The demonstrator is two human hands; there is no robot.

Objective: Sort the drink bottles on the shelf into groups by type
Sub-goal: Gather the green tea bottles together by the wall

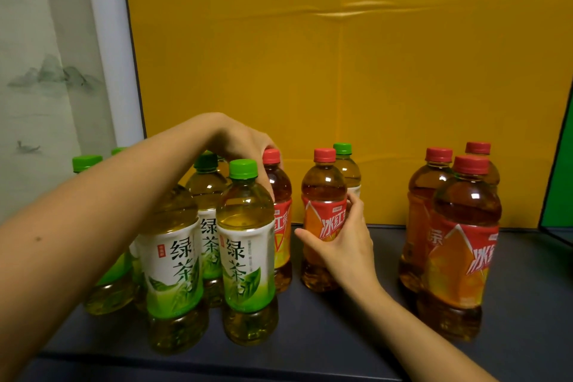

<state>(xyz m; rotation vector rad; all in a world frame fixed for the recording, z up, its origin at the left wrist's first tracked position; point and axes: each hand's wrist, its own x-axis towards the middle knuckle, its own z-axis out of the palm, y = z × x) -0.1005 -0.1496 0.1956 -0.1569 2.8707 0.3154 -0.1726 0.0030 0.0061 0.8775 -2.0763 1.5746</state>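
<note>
Several green-capped green tea bottles stand clustered at the left of the dark shelf. My left hand reaches over them and grips a red-capped iced tea bottle near its neck. My right hand wraps around the label of a second red-capped iced tea bottle at the middle. One lone green tea bottle stands just behind that one. Three red-capped iced tea bottles are grouped at the right.
A yellow back panel closes the shelf behind the bottles. A green panel stands at the right edge, a white frame at the left. Bare shelf lies between the middle and right groups.
</note>
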